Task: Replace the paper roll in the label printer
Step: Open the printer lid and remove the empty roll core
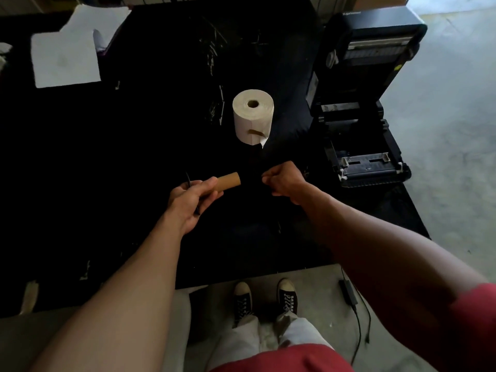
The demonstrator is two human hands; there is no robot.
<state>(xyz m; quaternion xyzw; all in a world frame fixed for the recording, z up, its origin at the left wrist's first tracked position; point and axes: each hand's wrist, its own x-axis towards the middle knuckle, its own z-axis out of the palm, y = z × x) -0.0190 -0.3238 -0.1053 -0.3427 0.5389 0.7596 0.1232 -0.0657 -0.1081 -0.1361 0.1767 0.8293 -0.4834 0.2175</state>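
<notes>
Currently left hand point(192, 202) wrapped around empty core point(228, 181), axis pointing right toward curled, seemingly empty right hand point(284, 182). New roll point(253, 116) upright on bench point(134, 157), frame centre; right hand nearer. Open printer point(359, 135) far right.

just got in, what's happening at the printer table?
A person is midway through a roll swap. The left hand holds an empty brown cardboard core above the black table, along with a thin dark part that is hard to identify. The right hand is closed in a loose fist beside the core; whether it holds anything is unclear. A full paper roll stands on end on the table, untouched. The label printer sits at the right edge with its lid open and no roll visible in its bay.
</notes>
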